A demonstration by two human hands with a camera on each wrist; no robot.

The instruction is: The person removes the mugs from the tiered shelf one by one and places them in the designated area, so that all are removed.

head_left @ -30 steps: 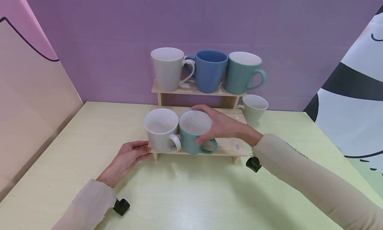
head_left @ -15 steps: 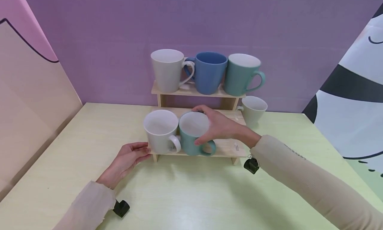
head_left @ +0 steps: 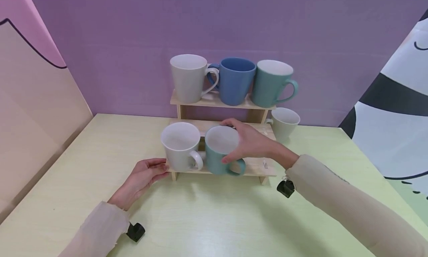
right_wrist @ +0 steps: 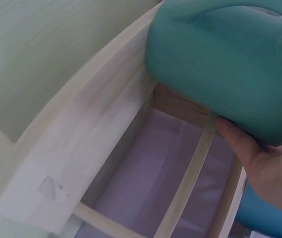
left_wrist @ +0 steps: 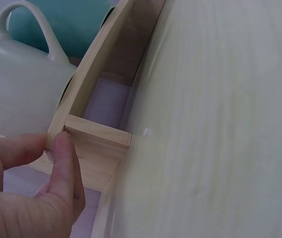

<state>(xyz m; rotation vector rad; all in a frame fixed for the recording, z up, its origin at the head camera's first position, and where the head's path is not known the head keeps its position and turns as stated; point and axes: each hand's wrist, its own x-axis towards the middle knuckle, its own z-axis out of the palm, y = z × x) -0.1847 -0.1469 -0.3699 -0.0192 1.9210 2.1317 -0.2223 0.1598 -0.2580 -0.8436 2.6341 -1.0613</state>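
Observation:
My left hand point(head_left: 142, 179) pinches the left front corner of the two-tier wooden rack point(head_left: 255, 168). In the left wrist view, thumb and fingers of the left hand point(left_wrist: 36, 198) meet at the end of its front board point(left_wrist: 93, 64). With the right hand point(head_left: 250, 141) I grip a teal mug point(head_left: 215, 162) from behind and the right, over the rack's lower tier. That mug point(right_wrist: 220, 69) tilts slightly; whether its base touches the wood is unclear. A white mug point(head_left: 178, 156) stands on the lower tier's left end, a small gap away.
On the upper tier stand an off-white mug point(head_left: 188, 82), a blue mug point(head_left: 236, 84) and another teal mug point(head_left: 270, 86). A pale mug point(head_left: 284, 125) sits on the table point(head_left: 200, 219) behind the rack's right side. A purple backdrop point(head_left: 133, 45) rises behind.
My right hand has shifted the teal mug a little to the right, opening a gap beside the white mug. The left hand stays at the rack's corner.

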